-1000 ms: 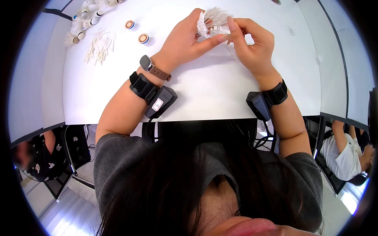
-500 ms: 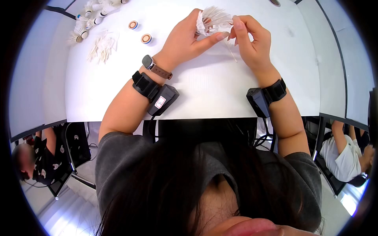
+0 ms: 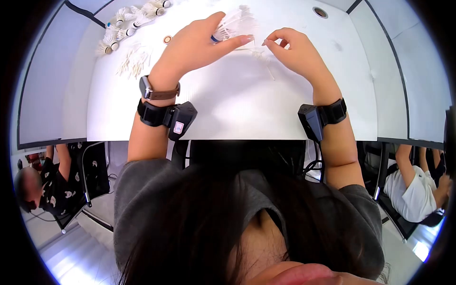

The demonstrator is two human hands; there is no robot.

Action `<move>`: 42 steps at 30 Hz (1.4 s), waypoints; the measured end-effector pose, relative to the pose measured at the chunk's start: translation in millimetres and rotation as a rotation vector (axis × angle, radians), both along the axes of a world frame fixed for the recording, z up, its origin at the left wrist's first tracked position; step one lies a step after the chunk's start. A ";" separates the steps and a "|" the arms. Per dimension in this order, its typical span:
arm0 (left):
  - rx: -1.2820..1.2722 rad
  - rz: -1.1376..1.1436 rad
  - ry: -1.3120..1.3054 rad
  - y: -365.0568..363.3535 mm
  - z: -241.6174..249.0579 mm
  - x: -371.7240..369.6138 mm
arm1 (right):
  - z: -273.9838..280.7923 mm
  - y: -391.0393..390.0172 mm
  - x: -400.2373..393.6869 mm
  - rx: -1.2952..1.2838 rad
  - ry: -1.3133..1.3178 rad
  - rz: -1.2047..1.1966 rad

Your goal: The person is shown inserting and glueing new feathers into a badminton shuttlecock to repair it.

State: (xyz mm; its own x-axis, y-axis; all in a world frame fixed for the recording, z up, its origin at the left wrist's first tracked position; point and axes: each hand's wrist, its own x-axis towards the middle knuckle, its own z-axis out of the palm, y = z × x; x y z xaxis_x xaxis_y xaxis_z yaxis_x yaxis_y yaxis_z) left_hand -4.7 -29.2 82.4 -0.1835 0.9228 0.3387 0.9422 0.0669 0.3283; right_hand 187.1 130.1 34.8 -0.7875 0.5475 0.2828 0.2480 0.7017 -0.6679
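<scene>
My left hand (image 3: pixel 192 47) is closed around a white feather shuttlecock (image 3: pixel 240 23), which lies on its side with the feathers pointing right. A bit of its blue-banded base shows between thumb and fingers. My right hand (image 3: pixel 294 52) is just right of the feathers, apart from them. Its thumb and index fingertip are pinched together; whatever they hold, if anything, is too small to make out. Below the shuttlecock, loose feather pieces (image 3: pixel 272 73) with thin shafts lie on the white table (image 3: pixel 228 109).
Several shuttlecocks (image 3: pixel 126 33) are grouped at the back left. Nearer lies a pile of loose feathers (image 3: pixel 134 61). A round cork base (image 3: pixel 167 39) sits beside my left hand. At the back right is a round hole (image 3: pixel 320 12). Panels flank the table; other people sit on both sides.
My left hand has turned and moved left with the shuttlecock. My right hand has drawn apart from its feathers. One of two cork bases is now out of sight around my left hand.
</scene>
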 end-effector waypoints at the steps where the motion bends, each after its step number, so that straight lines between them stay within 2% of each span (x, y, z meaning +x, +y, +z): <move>1: -0.017 0.006 -0.024 -1.2 1.9 -5.2 | 6.5 -2.2 -0.7 -0.012 -0.039 0.017; 4: -0.070 0.005 -0.269 1.1 26.6 -5.1 | 0.7 8.5 -6.0 0.044 -0.062 0.200; 7: 0.030 -0.144 -0.442 20.9 49.7 -1.7 | 9.8 1.1 -10.3 0.159 -0.283 0.324; 8: 0.045 -0.144 -0.478 30.8 45.6 -6.2 | 6.3 0.9 -11.7 0.114 -0.255 0.355; 10: 0.075 -0.145 -0.550 53.1 31.9 -17.3 | -14.1 0.7 -15.7 0.022 -0.200 0.415; 11: 0.005 -0.001 -0.456 63.0 29.2 -16.8 | -22.0 3.3 -17.0 0.042 -0.183 0.441; 14: 0.190 -0.140 -0.618 93.7 -37.9 -33.7 | -39.5 4.3 -14.2 0.123 -0.021 0.431; 17: 0.291 -0.025 -0.674 97.5 -68.8 -25.6 | -42.8 0.9 -11.1 0.263 -0.003 0.392; 19: 0.292 0.057 -0.745 96.5 -74.5 -22.2 | -39.8 -1.8 -13.0 0.262 0.040 0.342; 23: 0.409 0.023 -0.783 94.9 -84.6 -19.2 | -47.6 7.7 -25.4 0.137 0.216 0.283; 25: 0.457 -0.031 -0.793 94.6 -83.1 -18.7 | -43.0 7.0 -26.0 -0.012 0.267 0.195; 27: 0.436 -0.030 -0.771 96.0 -83.7 -19.1 | -45.4 6.4 -29.9 -0.084 0.386 0.126; 30: 0.365 -0.024 -0.679 97.3 -88.2 -20.4 | -38.9 6.3 -26.3 -0.202 0.373 0.065; 37: 0.317 -0.164 -0.612 91.8 -89.2 -21.8 | -31.7 19.9 -7.3 -0.063 0.311 0.130; 42: 0.279 -0.182 -0.622 93.6 -95.7 -22.9 | -28.7 20.2 -6.7 0.165 0.441 0.250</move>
State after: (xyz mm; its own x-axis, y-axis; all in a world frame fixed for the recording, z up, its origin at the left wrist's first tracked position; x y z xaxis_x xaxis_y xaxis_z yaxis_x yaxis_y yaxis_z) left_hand -27.6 64.3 -13.2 -0.2708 0.8513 0.4493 0.5623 -0.2389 0.7917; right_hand 180.4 150.3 6.2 -0.6752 0.2790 0.6828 -0.2192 0.8080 -0.5470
